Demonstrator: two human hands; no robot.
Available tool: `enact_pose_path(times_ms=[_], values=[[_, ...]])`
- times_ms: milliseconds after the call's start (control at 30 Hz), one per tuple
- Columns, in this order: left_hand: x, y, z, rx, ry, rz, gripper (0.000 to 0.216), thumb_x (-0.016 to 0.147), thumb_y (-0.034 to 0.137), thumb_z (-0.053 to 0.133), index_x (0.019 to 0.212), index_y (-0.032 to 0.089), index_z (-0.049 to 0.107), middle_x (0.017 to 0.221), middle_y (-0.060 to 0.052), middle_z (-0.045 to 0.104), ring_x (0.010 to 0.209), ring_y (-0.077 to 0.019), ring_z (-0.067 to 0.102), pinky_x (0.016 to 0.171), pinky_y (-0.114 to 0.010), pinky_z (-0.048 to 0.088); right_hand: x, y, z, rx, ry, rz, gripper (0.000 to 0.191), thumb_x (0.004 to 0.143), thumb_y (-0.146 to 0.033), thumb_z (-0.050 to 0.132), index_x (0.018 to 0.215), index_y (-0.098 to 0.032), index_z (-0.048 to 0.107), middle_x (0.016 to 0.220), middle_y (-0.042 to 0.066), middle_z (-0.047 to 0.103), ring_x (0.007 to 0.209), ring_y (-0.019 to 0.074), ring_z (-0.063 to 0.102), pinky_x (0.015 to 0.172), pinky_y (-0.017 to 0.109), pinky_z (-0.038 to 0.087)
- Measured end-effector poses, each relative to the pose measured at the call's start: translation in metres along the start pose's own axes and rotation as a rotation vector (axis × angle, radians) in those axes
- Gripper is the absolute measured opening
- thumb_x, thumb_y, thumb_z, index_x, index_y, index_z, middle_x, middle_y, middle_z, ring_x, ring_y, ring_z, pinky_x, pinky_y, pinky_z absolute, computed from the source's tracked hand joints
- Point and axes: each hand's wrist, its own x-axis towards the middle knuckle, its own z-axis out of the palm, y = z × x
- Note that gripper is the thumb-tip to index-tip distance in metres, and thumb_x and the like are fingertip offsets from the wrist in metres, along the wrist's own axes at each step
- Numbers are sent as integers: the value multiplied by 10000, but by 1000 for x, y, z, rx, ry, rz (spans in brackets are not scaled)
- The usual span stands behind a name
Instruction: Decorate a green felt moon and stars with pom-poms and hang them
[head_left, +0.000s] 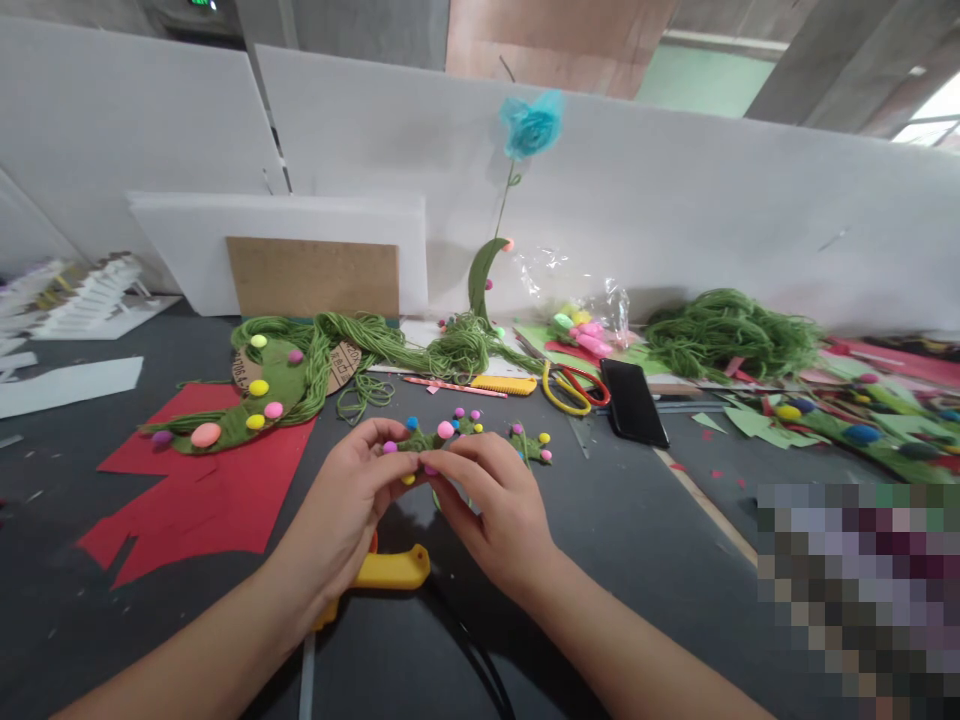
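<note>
Both of my hands meet over the dark table, pinching a small green felt leaf piece (422, 440) dotted with little coloured pom-poms. My left hand (352, 500) grips its left end with thumb and fingers closed. My right hand (491, 500) pinches its right end, fingertips pressed on a pink pom-pom (445, 430). A second small green piece with pom-poms (531, 445) lies just right of my hands. Under my left wrist lies a yellow glue gun (394, 570) with its black cord (472, 650).
A large green felt shape with pom-poms (255, 405) lies on red paper (202, 490) at left. Green yarn (390, 345), a yellow comb (504, 384), scissors (574, 388) and a black phone (634, 402) sit behind. A teal paper flower (529, 125) leans on white foam boards (675, 200).
</note>
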Motion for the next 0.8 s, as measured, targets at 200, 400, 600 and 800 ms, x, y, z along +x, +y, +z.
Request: enact_pose_path(times_ms=[200, 400, 600, 800], values=[[0, 0, 0, 2, 4, 5, 270, 596, 126, 699, 798, 179, 528, 696, 38, 578, 661, -89, 567, 644, -202, 481, 0, 0, -1, -29, 3, -9, 255, 850, -126, 526, 1087, -190, 593, 848, 66, 626, 776, 174, 548, 680, 305, 450], [1, -3, -1, 35, -16, -5, 244, 619, 138, 688, 803, 183, 534, 712, 44, 547, 714, -104, 569, 664, -213, 482, -1, 0, 0, -51, -3, -3, 185, 852, -145, 529, 999, -178, 636, 810, 57, 619, 744, 162, 537, 648, 287, 434], [-1, -1, -1, 42, -7, -9, 244, 624, 130, 679, 812, 181, 532, 714, 40, 550, 694, -103, 567, 649, -211, 466, 0, 0, 0, -32, -11, -2, 196, 856, -150, 522, 1023, -170, 622, 830, 62, 630, 759, 167, 546, 669, 297, 441], [1, -2, 0, 38, -14, -12, 248, 619, 122, 677, 813, 183, 536, 682, 43, 555, 681, -109, 580, 650, -220, 472, -1, -2, -2, -40, -23, -1, 211, 846, -155, 536, 1041, -183, 613, 840, 62, 631, 782, 175, 556, 689, 310, 451]])
